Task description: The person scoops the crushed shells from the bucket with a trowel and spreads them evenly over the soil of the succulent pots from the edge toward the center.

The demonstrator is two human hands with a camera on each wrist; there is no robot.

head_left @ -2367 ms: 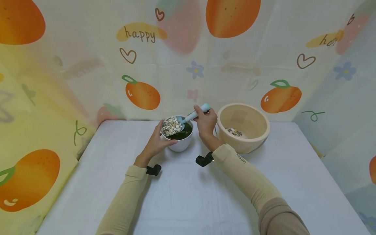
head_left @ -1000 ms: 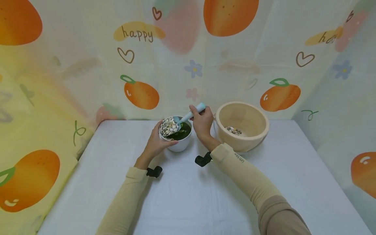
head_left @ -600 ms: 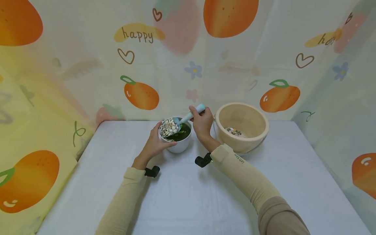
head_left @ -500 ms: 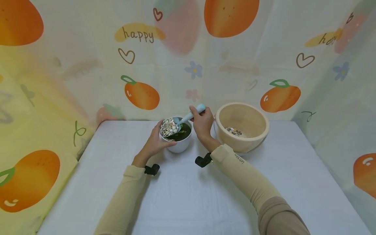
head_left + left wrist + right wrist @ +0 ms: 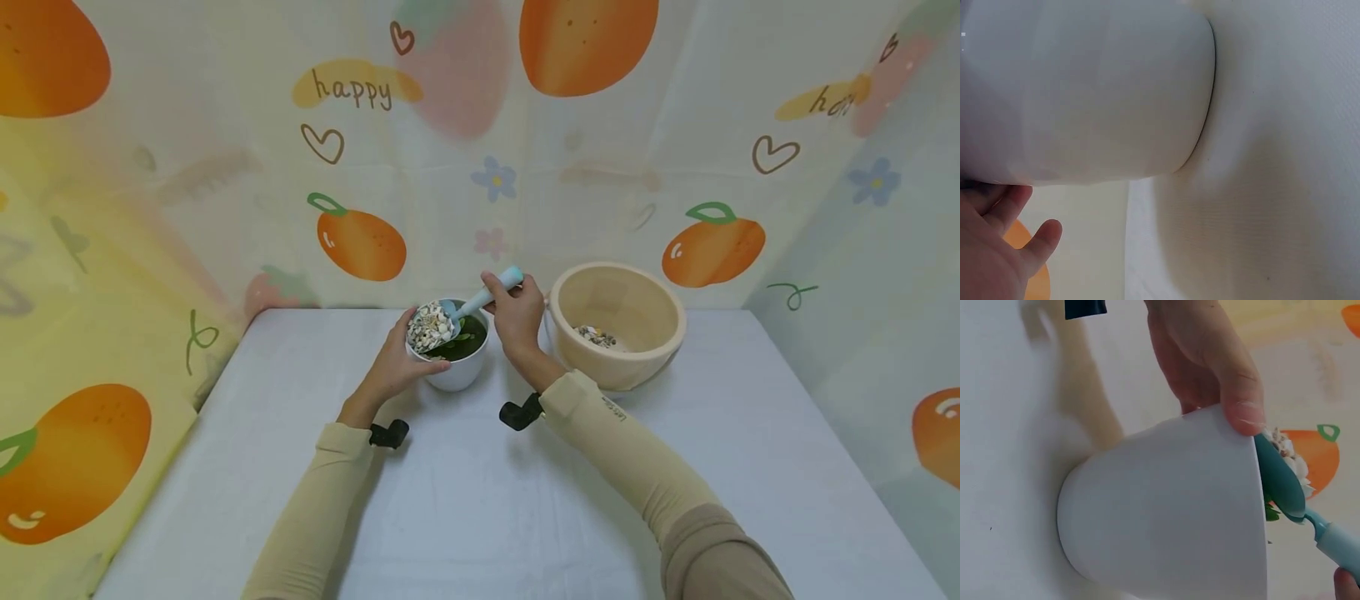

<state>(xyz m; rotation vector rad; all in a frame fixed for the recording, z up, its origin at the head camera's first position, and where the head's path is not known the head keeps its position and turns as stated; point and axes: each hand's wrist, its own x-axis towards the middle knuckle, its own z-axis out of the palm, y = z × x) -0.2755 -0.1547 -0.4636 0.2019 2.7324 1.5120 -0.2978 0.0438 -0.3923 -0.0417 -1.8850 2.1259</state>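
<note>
A white plant pot [image 5: 457, 375] stands upright near the back of the table, with dark soil and small green leaves [image 5: 1271, 512] inside. My left hand [image 5: 393, 362] grips it from the left, thumb along the near rim and fingers round the far side. In my right hand [image 5: 517, 315] is the pale blue handle of a small shovel [image 5: 483, 302], held between thumb and fingers. The shovel's blade [image 5: 1279, 478] lies low over the pot's mouth at the left rim. Mixed white and tan pebbles [image 5: 429, 327] are heaped on it and hide that side of the soil.
A large beige bowl-shaped pot [image 5: 637, 362] stands right of the right hand, with a small pile of pebbles [image 5: 597, 336] at its bottom. A white cloth covers the table [image 5: 465, 517]. Fruit-printed curtains [image 5: 442, 192] hang behind it and at both sides.
Compared with the earliest frame, the right hand and shovel sit slightly farther left over the pot. Through the later frames both hands stay almost still, pebbles still heaped on the blade.
</note>
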